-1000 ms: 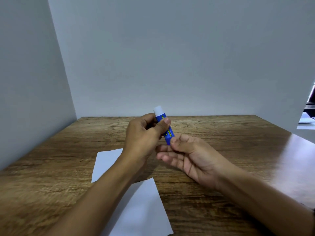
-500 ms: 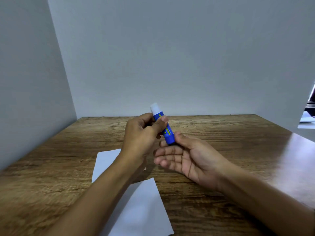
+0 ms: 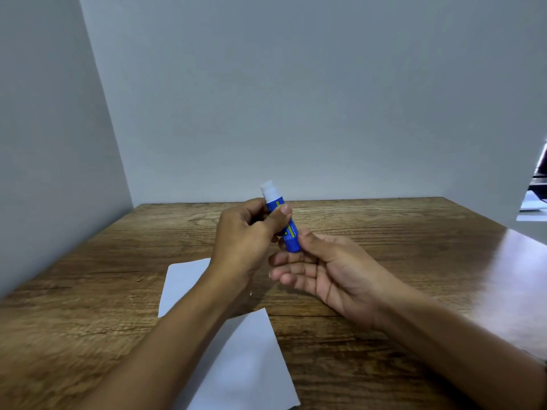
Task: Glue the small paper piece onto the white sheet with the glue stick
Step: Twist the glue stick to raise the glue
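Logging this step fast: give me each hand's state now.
Left hand: closed around the upper part of the blue glue stick.
Right hand: thumb and fingers pinch the stick's base; other fingers open.

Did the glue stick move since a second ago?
Yes, a little. The glue stick tilted, its white tip leaning more to the left against the table's back edge. Both hands hold it above the table.

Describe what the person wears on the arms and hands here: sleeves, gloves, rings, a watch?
Both forearms are bare to the frame's edge, with no sleeves in view. The left hand and right hand are ungloved, with no rings or watch visible. Fingernails look short and unpainted.
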Available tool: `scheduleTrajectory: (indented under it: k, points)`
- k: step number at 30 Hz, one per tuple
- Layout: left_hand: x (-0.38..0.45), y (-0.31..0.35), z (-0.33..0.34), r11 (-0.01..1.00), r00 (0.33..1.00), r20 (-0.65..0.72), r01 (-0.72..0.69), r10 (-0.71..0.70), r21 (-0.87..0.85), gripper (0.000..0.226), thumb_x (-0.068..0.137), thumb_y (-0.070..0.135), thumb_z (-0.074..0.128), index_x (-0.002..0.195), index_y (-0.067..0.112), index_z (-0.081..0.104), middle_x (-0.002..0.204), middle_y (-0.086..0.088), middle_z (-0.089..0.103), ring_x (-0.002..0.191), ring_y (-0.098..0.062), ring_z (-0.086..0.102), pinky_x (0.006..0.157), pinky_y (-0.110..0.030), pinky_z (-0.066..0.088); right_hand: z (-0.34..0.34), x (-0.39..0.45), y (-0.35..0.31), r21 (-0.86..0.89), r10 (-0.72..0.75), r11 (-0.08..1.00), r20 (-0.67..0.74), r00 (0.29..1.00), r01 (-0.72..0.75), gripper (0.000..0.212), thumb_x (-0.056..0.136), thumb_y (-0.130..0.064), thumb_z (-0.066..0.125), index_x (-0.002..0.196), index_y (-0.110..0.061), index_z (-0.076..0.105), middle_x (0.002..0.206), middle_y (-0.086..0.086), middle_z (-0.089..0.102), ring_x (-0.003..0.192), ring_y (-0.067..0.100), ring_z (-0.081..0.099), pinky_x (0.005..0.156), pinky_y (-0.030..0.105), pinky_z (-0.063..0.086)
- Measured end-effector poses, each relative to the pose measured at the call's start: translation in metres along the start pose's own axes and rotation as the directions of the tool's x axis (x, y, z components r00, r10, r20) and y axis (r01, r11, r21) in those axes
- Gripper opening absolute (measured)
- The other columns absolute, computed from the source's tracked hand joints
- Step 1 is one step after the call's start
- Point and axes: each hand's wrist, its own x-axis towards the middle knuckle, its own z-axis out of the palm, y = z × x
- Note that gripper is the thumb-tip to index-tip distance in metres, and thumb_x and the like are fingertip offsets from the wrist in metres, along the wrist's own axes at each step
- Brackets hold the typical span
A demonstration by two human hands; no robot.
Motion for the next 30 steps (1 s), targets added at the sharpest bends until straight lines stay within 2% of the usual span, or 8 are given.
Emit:
scheduleTrajectory:
  k: [2, 5, 10, 15, 18, 23, 27, 30]
  points:
    - [-0.0001, -0.0002, -0.0005, 1.0, 1.0, 0.002, 0.004, -0.004, 0.0, 0.015, 0.081, 0.014, 0.063, 0.079, -0.001, 0.067, 0.058, -0.001, 0.059, 0.044, 0.0, 0.048, 0.049, -0.01, 0.043, 0.0004, -0.0003, 0.0007, -0.018, -0.02, 1.0, -0.001, 1.0, 0.02, 0.02, 0.08, -0.016, 0.059, 0.091, 0.001, 0.055, 0.064, 0.015, 0.07, 0.056, 0.022, 0.07, 0.053, 0.024, 0.058]
    - [-0.0003, 0.0001, -0.0006, 1.0, 1.0, 0.012, 0.016, -0.016, -0.017, 0.013, 0.081, 0.015, 0.064, 0.076, 0.003, 0.067, 0.053, 0.005, 0.06, 0.046, -0.001, 0.05, 0.05, -0.011, 0.043, 0.0004, -0.0008, -0.0001, -0.028, -0.031, 0.999, -0.013, 0.999, 0.031, 0.004, 0.088, -0.001, 0.051, 0.091, 0.0, 0.054, 0.062, 0.015, 0.07, 0.055, 0.022, 0.07, 0.051, 0.023, 0.057]
    - [0.0012, 0.0, -0.0009, 0.999, 1.0, 0.013, 0.024, -0.023, -0.044, 0.013, 0.081, 0.013, 0.063, 0.077, 0.001, 0.067, 0.047, 0.011, 0.058, 0.043, 0.0, 0.048, 0.048, -0.011, 0.042, 0.0001, -0.0003, -0.0016, 0.011, 0.023, 1.0, 0.017, 1.0, -0.023, 0.021, 0.096, -0.011, 0.038, 0.091, 0.002, 0.054, 0.063, 0.016, 0.071, 0.056, 0.024, 0.07, 0.05, 0.024, 0.057]
    - [0.0014, -0.0016, -0.0015, 0.998, 0.999, 0.027, 0.038, -0.037, -0.056, 0.014, 0.081, 0.014, 0.063, 0.078, 0.001, 0.068, 0.049, 0.009, 0.06, 0.044, -0.001, 0.05, 0.048, -0.01, 0.042, 0.0026, 0.0, 0.0008, -0.028, -0.035, 0.999, -0.006, 0.999, 0.035, 0.016, 0.08, -0.012, 0.058, 0.09, -0.002, 0.052, 0.064, 0.014, 0.07, 0.054, 0.022, 0.069, 0.05, 0.023, 0.057]
    - [0.0008, -0.0017, -0.0001, 0.998, 0.999, 0.037, 0.032, -0.029, -0.057, 0.016, 0.081, 0.014, 0.063, 0.079, -0.001, 0.067, 0.053, 0.004, 0.06, 0.045, -0.001, 0.05, 0.048, -0.011, 0.042, 0.0015, 0.0001, 0.0009, -0.017, -0.044, 0.999, -0.007, 0.999, 0.043, 0.005, 0.09, -0.006, 0.048, 0.089, -0.002, 0.051, 0.061, 0.014, 0.069, 0.053, 0.021, 0.069, 0.048, 0.022, 0.056]
    - [0.0013, -0.0001, -0.0007, 0.982, 0.992, 0.039, 0.125, -0.121, -0.144, 0.017, 0.082, 0.015, 0.062, 0.079, -0.001, 0.066, 0.06, -0.004, 0.058, 0.055, -0.014, 0.049, 0.056, -0.022, 0.044, 0.0011, -0.0008, 0.0001, 0.025, 0.002, 1.0, 0.011, 1.0, -0.002, 0.028, 0.094, -0.021, 0.041, 0.085, -0.001, 0.058, 0.063, 0.015, 0.071, 0.053, 0.022, 0.069, 0.046, 0.022, 0.055]
    - [0.0006, -0.001, -0.0022, 0.971, 0.983, 0.06, 0.181, -0.173, -0.155, 0.022, 0.08, 0.02, 0.063, 0.085, -0.001, 0.067, 0.07, -0.011, 0.058, 0.058, -0.017, 0.043, 0.057, -0.025, 0.04, 0.0035, 0.0007, 0.0038, 0.017, -0.056, 0.998, -0.029, 0.998, 0.056, 0.026, 0.07, -0.022, 0.061, 0.087, -0.003, 0.055, 0.063, 0.013, 0.07, 0.052, 0.021, 0.068, 0.047, 0.022, 0.055]
    - [-0.0028, -0.0003, -0.0014, 0.958, 0.961, 0.158, 0.249, -0.226, -0.145, 0.021, 0.081, 0.024, 0.063, 0.089, 0.006, 0.07, 0.07, -0.007, 0.061, 0.056, -0.014, 0.046, 0.054, -0.021, 0.041, 0.0061, 0.0012, 0.0028, 0.042, -0.145, 0.988, -0.099, 0.985, 0.15, 0.025, 0.062, -0.015, 0.063, 0.083, -0.005, 0.054, 0.058, 0.009, 0.068, 0.048, 0.017, 0.066, 0.046, 0.02, 0.053]
